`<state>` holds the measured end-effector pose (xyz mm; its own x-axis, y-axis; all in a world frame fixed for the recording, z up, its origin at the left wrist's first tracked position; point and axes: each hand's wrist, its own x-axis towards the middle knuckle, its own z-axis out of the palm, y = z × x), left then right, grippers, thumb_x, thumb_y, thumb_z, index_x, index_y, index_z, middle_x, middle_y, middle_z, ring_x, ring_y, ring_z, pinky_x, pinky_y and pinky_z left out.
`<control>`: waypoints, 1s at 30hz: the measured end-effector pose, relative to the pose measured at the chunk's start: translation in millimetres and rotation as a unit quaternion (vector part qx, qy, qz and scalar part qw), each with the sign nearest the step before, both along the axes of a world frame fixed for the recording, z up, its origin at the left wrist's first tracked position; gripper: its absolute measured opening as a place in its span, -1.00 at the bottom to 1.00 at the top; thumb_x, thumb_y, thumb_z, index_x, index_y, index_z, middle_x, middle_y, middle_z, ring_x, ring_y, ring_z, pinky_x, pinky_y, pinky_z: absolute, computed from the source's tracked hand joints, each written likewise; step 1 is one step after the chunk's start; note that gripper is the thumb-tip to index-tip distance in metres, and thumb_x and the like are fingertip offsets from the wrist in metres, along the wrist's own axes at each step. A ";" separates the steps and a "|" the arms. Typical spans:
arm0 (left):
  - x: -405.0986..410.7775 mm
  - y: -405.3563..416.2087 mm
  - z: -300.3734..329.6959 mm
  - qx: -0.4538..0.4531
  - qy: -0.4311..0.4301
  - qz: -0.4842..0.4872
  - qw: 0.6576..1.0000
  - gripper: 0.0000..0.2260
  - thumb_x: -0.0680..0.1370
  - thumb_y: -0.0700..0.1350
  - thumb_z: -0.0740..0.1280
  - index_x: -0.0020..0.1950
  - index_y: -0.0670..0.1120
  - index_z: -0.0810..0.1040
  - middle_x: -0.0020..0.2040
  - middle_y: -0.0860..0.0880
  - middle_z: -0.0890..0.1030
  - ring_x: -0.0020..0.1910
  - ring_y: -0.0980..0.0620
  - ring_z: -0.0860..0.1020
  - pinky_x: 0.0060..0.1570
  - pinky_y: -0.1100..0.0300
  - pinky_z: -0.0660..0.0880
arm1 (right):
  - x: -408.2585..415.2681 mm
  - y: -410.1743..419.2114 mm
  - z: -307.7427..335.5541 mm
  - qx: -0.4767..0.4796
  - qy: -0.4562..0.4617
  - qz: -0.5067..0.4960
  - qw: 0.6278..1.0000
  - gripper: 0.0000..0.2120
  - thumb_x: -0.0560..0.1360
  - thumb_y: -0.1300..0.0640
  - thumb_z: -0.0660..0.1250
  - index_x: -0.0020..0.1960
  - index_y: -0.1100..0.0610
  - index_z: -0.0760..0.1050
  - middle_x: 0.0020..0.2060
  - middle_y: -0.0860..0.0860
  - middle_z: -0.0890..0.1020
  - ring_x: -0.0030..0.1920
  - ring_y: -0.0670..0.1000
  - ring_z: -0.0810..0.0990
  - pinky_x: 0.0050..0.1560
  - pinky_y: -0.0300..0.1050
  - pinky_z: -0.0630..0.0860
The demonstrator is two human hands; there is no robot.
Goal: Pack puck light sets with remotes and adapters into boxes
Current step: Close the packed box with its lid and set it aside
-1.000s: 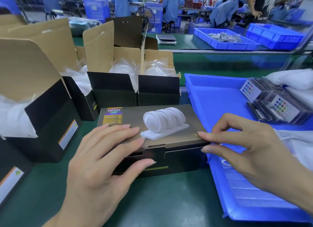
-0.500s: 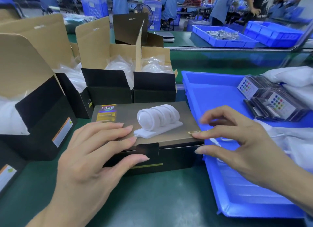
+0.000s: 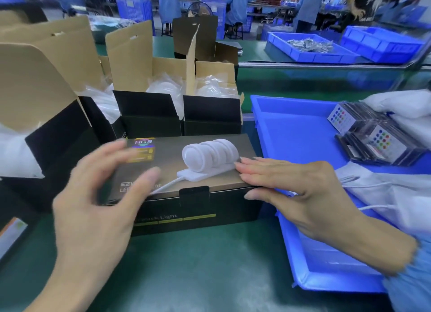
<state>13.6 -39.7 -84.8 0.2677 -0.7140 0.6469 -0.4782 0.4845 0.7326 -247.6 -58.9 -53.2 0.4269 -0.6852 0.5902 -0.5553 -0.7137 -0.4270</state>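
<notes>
A closed dark puck light box (image 3: 193,202), printed with white puck lights on its lid, lies on the green table in front of me. My right hand (image 3: 300,193) rests flat on the box's right end, fingers over the lid and thumb against the front face. Blurred with motion, my left hand (image 3: 93,209) hovers over the box's left end, fingers spread and holding nothing. Several open boxes (image 3: 149,109) with bagged white puck lights stand behind it. Bagged remotes (image 3: 373,139) with coloured buttons lie in the blue tray (image 3: 289,130) at right.
White bags with cables (image 3: 401,195) lie in the blue tray's right side. More open boxes (image 3: 35,134) stand at far left. Beyond a conveyor (image 3: 326,81) are blue bins (image 3: 310,48) and people in blue coats.
My right hand has gone from pinching the box's right corner to lying flat on its right end. My left hand has lifted off the lid and spread.
</notes>
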 end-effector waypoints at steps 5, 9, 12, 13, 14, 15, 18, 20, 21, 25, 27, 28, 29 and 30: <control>-12.2 -1.5 -10.1 0.086 0.153 -0.009 0.984 -0.78 0.45 0.13 0.41 0.01 0.45 0.58 0.03 0.44 0.62 0.04 0.50 0.53 -0.09 0.63 0.37 | -5.2 6.6 -0.5 0.002 0.045 -0.089 0.995 -0.57 0.41 0.03 0.47 0.21 0.20 0.61 0.32 0.02 0.52 0.26 -0.12 0.52 0.26 -0.33 0.40; -15.8 -4.4 -9.0 0.084 0.181 -0.002 0.980 -0.78 0.50 -0.04 0.36 0.08 0.24 0.60 -0.07 0.50 0.60 -0.02 0.61 0.47 -0.13 0.68 0.32 | 1.6 10.9 -3.3 0.019 0.076 -0.099 0.992 -0.57 0.43 0.09 0.39 0.24 0.25 0.57 0.31 0.04 0.51 0.31 -0.14 0.41 0.31 -0.45 0.27; -18.2 -3.3 -9.5 0.092 0.189 0.012 0.978 -0.75 0.50 -0.04 0.35 0.16 0.17 0.56 -0.07 0.57 0.55 0.00 0.63 0.46 -0.12 0.70 0.31 | 7.2 15.1 -6.1 0.035 0.057 -0.094 0.993 -0.59 0.44 0.12 0.38 0.26 0.24 0.56 0.32 -0.01 0.49 0.37 -0.12 0.36 0.35 -0.45 0.22; -19.0 -2.1 -7.5 0.093 0.187 0.014 0.978 -0.76 0.51 -0.08 0.36 0.12 0.21 0.54 -0.09 0.59 0.53 -0.02 0.63 0.46 -0.13 0.70 0.30 | 10.7 17.0 -8.6 0.026 0.066 -0.096 0.993 -0.60 0.46 0.12 0.38 0.26 0.24 0.56 0.33 -0.02 0.49 0.38 -0.06 0.38 0.36 -0.40 0.24; -19.4 -1.0 -7.5 0.093 0.179 0.016 0.979 -0.74 0.54 -0.13 0.37 0.09 0.23 0.52 -0.11 0.61 0.52 -0.04 0.64 0.45 -0.15 0.71 0.29 | 13.5 18.5 -9.8 0.019 0.075 -0.095 0.992 -0.62 0.47 0.13 0.38 0.25 0.24 0.57 0.33 -0.02 0.49 0.39 0.01 0.39 0.37 -0.32 0.26; -21.1 0.6 -3.7 0.098 0.173 0.015 0.980 -0.70 0.57 -0.19 0.37 0.09 0.24 0.52 -0.13 0.62 0.51 -0.06 0.66 0.44 -0.16 0.72 0.28 | 15.2 18.9 -10.6 0.010 0.084 -0.096 0.992 -0.64 0.48 0.14 0.38 0.24 0.26 0.57 0.33 -0.01 0.50 0.38 0.10 0.41 0.38 -0.24 0.27; -18.0 1.0 -7.6 0.115 0.157 0.010 0.981 -0.70 0.60 -0.27 0.33 0.14 0.14 0.56 -0.19 0.65 0.47 -0.09 0.69 0.41 -0.18 0.74 0.25 | 9.4 16.4 -4.9 -0.030 0.120 -0.089 0.988 -0.67 0.50 0.10 0.35 0.20 0.25 0.61 0.28 0.01 0.54 0.35 0.21 0.45 0.35 -0.10 0.35; -18.4 2.1 -4.8 0.120 0.150 0.008 0.981 -0.72 0.60 -0.26 0.33 0.24 0.04 0.55 -0.21 0.67 0.45 -0.09 0.72 0.38 -0.16 0.75 0.23 | 2.6 13.0 1.0 -0.093 0.175 -0.077 0.977 -0.66 0.53 0.02 0.30 0.13 0.23 0.65 0.21 0.01 0.61 0.32 0.18 0.50 0.34 0.07 0.43; -18.5 2.4 -3.6 0.117 0.146 0.007 0.982 -0.72 0.59 -0.27 0.33 0.25 0.02 0.54 -0.21 0.67 0.45 -0.08 0.73 0.37 -0.16 0.75 0.23 | 1.0 11.2 1.7 -0.117 0.185 -0.071 0.973 -0.65 0.54 0.02 0.27 0.10 0.24 0.66 0.17 0.02 0.64 0.28 0.15 0.54 0.29 0.14 0.48; -18.9 1.9 -5.1 0.116 0.156 0.007 0.981 -0.70 0.58 -0.29 0.33 0.20 0.05 0.52 -0.22 0.65 0.47 -0.09 0.72 0.39 -0.15 0.74 0.24 | 2.6 8.0 -3.9 -0.162 0.139 -0.057 0.975 -0.72 0.50 0.12 0.32 0.01 0.32 0.67 0.06 0.11 0.68 0.12 0.14 0.65 0.10 0.16 0.60; -19.3 1.9 -3.7 0.108 0.160 0.002 0.981 -0.68 0.58 -0.31 0.33 0.16 0.10 0.53 -0.20 0.63 0.50 -0.08 0.70 0.40 -0.14 0.74 0.25 | 4.0 8.6 -7.5 -0.178 0.134 -0.061 0.973 -0.77 0.48 0.17 0.37 -0.03 0.33 0.68 0.03 0.13 0.69 0.09 0.15 0.66 0.06 0.15 0.62; -19.1 1.3 -3.5 0.103 0.158 -0.001 0.982 -0.66 0.57 -0.32 0.33 0.12 0.14 0.53 -0.19 0.61 0.52 -0.08 0.70 0.40 -0.14 0.73 0.26 | 4.6 8.5 -8.0 -0.183 0.134 -0.061 0.972 -0.79 0.46 0.18 0.42 -0.04 0.33 0.68 0.02 0.14 0.69 0.08 0.15 0.67 0.05 0.15 0.62; -18.5 0.5 -4.3 0.099 0.159 0.001 0.982 -0.64 0.57 -0.32 0.33 0.10 0.17 0.52 -0.18 0.59 0.53 -0.07 0.69 0.41 -0.13 0.73 0.27 | 4.3 7.5 -7.4 -0.180 0.131 -0.058 0.973 -0.80 0.44 0.19 0.45 -0.04 0.33 0.68 0.02 0.14 0.69 0.08 0.15 0.67 0.05 0.13 0.63; -17.8 0.4 -4.8 0.097 0.159 0.003 0.982 -0.64 0.57 -0.30 0.33 0.08 0.20 0.52 -0.16 0.57 0.55 -0.05 0.68 0.41 -0.11 0.71 0.29 | 2.6 6.5 -6.5 -0.166 0.122 -0.051 0.977 -0.80 0.42 0.20 0.47 -0.03 0.32 0.68 0.03 0.12 0.69 0.09 0.13 0.66 0.08 0.10 0.62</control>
